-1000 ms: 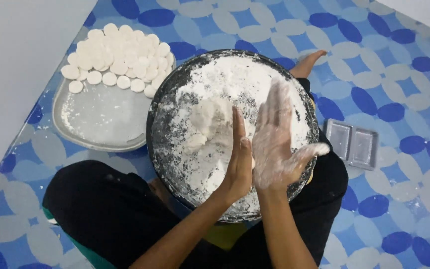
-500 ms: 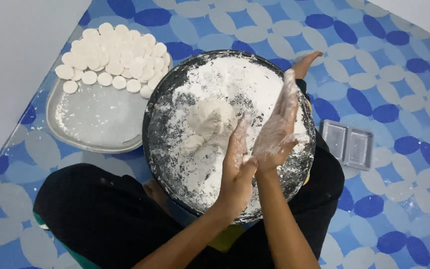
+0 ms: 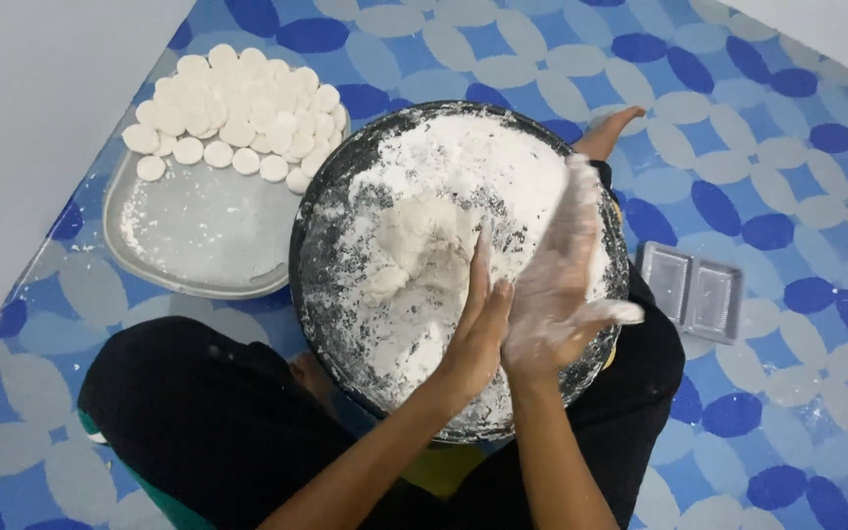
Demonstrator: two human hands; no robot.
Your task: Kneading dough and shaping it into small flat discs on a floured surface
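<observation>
A soft, lumpy mound of white dough [image 3: 424,250] sits in the middle of a wide, round, dark metal pan [image 3: 321,245], whose floor is thickly dusted with loose powdery flour, heaviest from twelve to three o'clock, while the bare dark rim shows through in streaks at nine o'clock. Over the pan's four to five o'clock part the two hands meet palm against palm: the left hand [image 3: 478,329] stands edge-up with fingers straight and together, only lightly floured, and the right hand [image 3: 556,285] presses flat against it, fingers extended toward one o'clock and coated in a chalky white film. Neither hand is closed around anything that shows; whether a bit of dough lies between the palms cannot be told. The pan rests on the person's lap, between legs in dark cloth, with a bare foot [image 3: 609,131] showing past the rim at two o'clock. At ten o'clock of the pan lies a flat grey metal tray [image 3: 198,245], smeared with flour and carrying many small, smooth, round white discs [image 3: 233,113] packed along its far end. At three o'clock a small clear plastic two-well mould [image 3: 691,291] lies on the blue and white patterned floor mat [image 3: 787,167]
</observation>
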